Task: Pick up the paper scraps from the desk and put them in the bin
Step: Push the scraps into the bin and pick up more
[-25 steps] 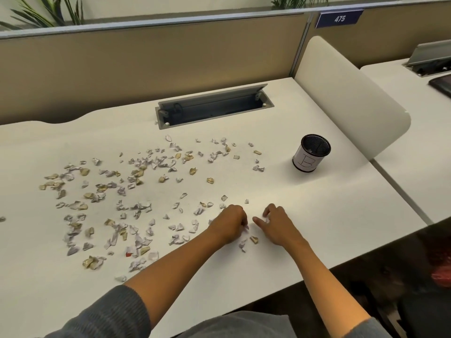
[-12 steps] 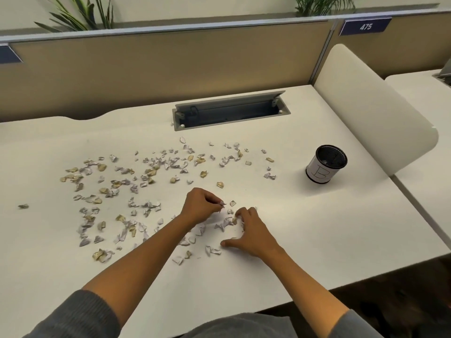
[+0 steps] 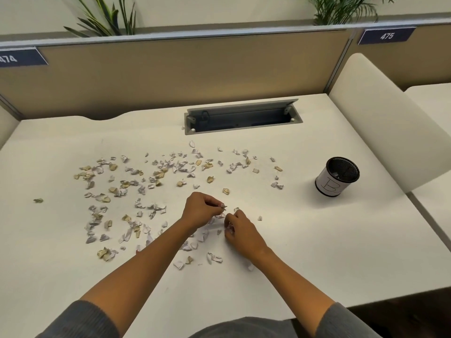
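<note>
Both hands work mid-tabletop. Left hand has fingers curled and pinches a small paper scrap at its fingertips. Right hand has fingers bent down onto scraps; whether it grips one, cannot tell. Paper scraps, white and tan, are scattered across the left and middle of the tabletop, with a few near the right hand. Bin, a black mesh cup with a white wrap marked "B", stands upright on the right, well apart from the hands. Bare tabletop lies between hands and bin and along the near edge. Cable tray is open at the back edge. Curved white divider closes off the right side. Partition at the back carries labels "474" and "475".
</note>
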